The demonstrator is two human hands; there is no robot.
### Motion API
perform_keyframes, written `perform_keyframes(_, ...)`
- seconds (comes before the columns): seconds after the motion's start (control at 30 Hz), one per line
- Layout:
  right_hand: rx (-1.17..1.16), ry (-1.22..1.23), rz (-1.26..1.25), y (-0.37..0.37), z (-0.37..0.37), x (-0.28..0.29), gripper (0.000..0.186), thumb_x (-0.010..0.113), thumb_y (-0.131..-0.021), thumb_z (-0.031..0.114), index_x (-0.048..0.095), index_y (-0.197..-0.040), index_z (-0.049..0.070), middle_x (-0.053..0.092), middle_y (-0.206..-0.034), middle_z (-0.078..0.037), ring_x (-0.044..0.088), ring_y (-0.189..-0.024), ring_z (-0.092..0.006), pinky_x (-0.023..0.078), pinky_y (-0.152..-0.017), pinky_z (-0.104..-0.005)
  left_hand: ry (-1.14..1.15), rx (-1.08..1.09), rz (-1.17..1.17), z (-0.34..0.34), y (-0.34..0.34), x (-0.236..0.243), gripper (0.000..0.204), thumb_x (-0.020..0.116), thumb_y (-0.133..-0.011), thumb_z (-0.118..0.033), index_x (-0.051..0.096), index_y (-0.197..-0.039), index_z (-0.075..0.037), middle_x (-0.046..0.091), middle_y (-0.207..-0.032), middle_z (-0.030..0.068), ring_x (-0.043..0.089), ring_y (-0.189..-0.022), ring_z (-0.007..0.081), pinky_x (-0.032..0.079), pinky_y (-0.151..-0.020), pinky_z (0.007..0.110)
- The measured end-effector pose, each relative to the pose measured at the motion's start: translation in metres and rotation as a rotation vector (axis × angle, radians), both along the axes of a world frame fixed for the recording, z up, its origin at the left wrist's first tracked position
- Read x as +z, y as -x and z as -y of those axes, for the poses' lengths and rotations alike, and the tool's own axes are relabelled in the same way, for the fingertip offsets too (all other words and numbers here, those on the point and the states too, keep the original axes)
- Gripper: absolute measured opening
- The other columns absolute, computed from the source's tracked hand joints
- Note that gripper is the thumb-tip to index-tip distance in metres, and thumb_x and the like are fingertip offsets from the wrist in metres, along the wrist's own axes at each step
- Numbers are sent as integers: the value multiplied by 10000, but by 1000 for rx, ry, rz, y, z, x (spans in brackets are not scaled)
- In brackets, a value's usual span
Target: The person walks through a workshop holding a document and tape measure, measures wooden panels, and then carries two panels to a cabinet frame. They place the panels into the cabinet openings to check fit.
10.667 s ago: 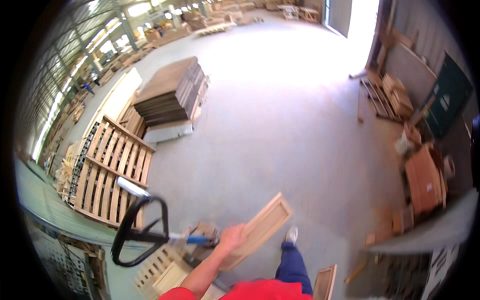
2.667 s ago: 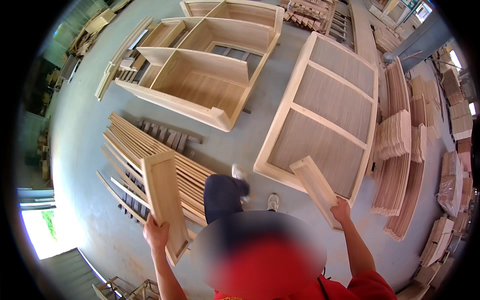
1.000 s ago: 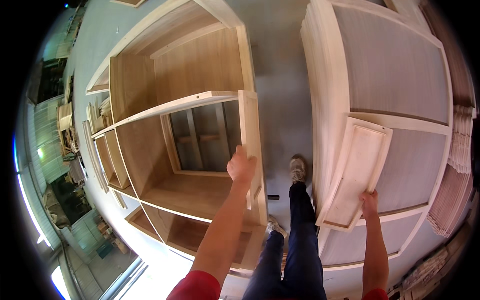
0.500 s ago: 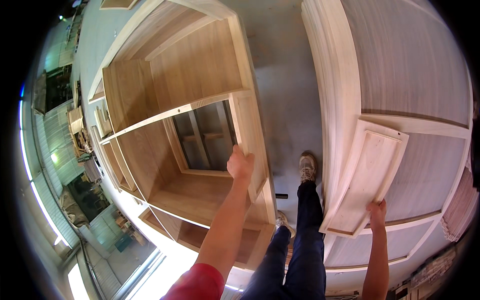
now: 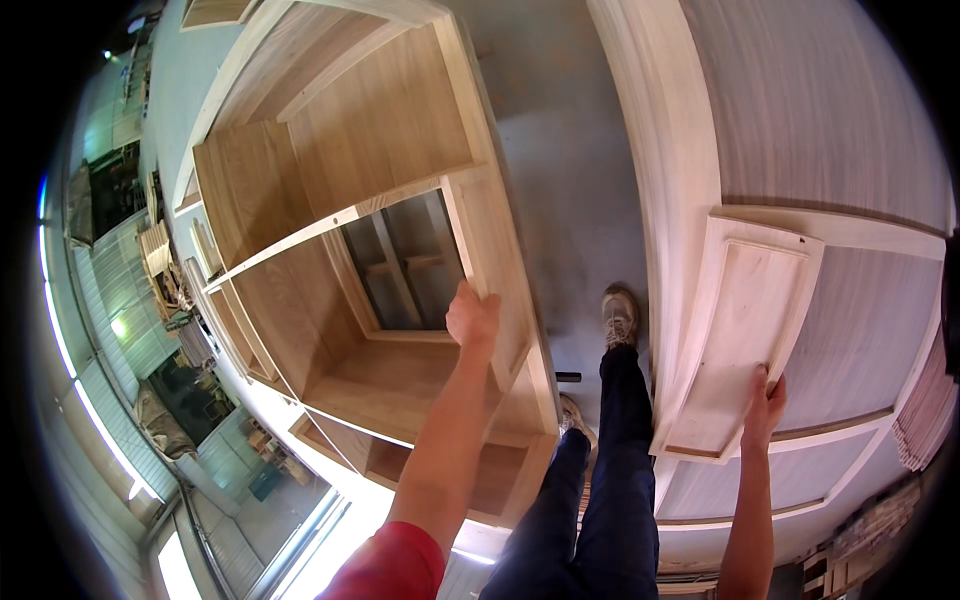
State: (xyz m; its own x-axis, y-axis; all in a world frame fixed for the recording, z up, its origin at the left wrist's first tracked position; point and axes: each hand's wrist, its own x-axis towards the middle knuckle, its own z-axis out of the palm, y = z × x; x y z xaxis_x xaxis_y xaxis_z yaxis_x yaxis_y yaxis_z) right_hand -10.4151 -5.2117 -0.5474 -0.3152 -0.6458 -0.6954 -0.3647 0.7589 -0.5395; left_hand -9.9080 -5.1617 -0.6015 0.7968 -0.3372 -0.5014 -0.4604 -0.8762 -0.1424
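Observation:
To my left lies a large open-fronted wooden cabinet (image 5: pixel 385 110) with several compartments. My left hand (image 5: pixel 473 312) is closed around the inner edge of a narrow pale wooden panel (image 5: pixel 490 240) along the cabinet's right side. Whether that panel is loose or fixed I cannot tell. On my right, a framed wooden door panel (image 5: pixel 738 310) rests at a slant over a second framed wooden piece (image 5: pixel 685 180). My right hand (image 5: pixel 763 408) grips its right edge near the lower end, thumb over the frame; the other fingers are partly hidden.
My legs and shoes (image 5: pixel 620 315) stand in a narrow strip of grey floor (image 5: pixel 560 150) between the two large pieces. A small dark bar (image 5: pixel 568 377) sticks out from the cabinet's right side. Stacked boards (image 5: pixel 925 410) stand at far right.
My right hand has slid a little upward along the door panel's edge, and its thumb now shows on the frame. My left hand keeps its grip; the whole view has shifted slightly.

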Motion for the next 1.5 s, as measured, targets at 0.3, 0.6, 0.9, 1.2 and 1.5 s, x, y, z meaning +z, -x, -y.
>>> perform_keyframes(0.3, -45, 19, 24, -27, 6, 15, 523, 670, -1008, 461, 647, -1202, -24, 644, -1054, -35, 548, -985, -133, 444, -907, -287, 74, -63, -13, -15, -12, -2, 333, 761, -756, -271, 611, -942, -40, 721, -839, 203, 706, -857, 442, 563, -760, 529)
perform_keyframes(0.6, -102, 8, 271, -61, 9, 40, 568, 689, -998, 481, 650, -1263, -20, 672, -1109, -29, 568, -1043, -111, 427, -978, -264, 38, 15, -42, 4, 14, 4, 316, 737, -773, -284, 619, -930, -36, 724, -869, 202, 710, -877, 432, 561, -773, 516)
perform_keyframes(0.9, -66, -4, 266, -97, 1, 36, 487, 716, -981, 474, 692, -1109, 4, 676, -990, 2, 549, -916, -74, 449, -817, -245, -78, 114, -68, 8, 14, 15, 438, 788, -759, -342, 612, -1012, -30, 725, -992, 197, 698, -968, 392, 554, -860, 469)
perform_keyframes(1.2, 32, -180, 653, -276, -30, 6, 417, 655, -1028, 416, 699, -1043, 1, 646, -862, 48, 520, -785, -53, 457, -676, -254, 898, 507, -873, 5, 59, 197, 547, 702, -966, -339, 576, -1335, 44, 667, -1254, 116, 600, -1175, 163, 470, -1020, 361)
perform_keyframes(1.5, 507, 174, 517, -417, -73, -47, 521, 524, -1044, 306, 492, -1440, -31, 522, -1376, -308, 540, -1236, -453, 448, -1036, -508, 497, 293, -151, 6, 8, 153, 341, 706, -861, -161, 677, -1114, 67, 751, -998, 210, 743, -927, 315, 569, -816, 407)
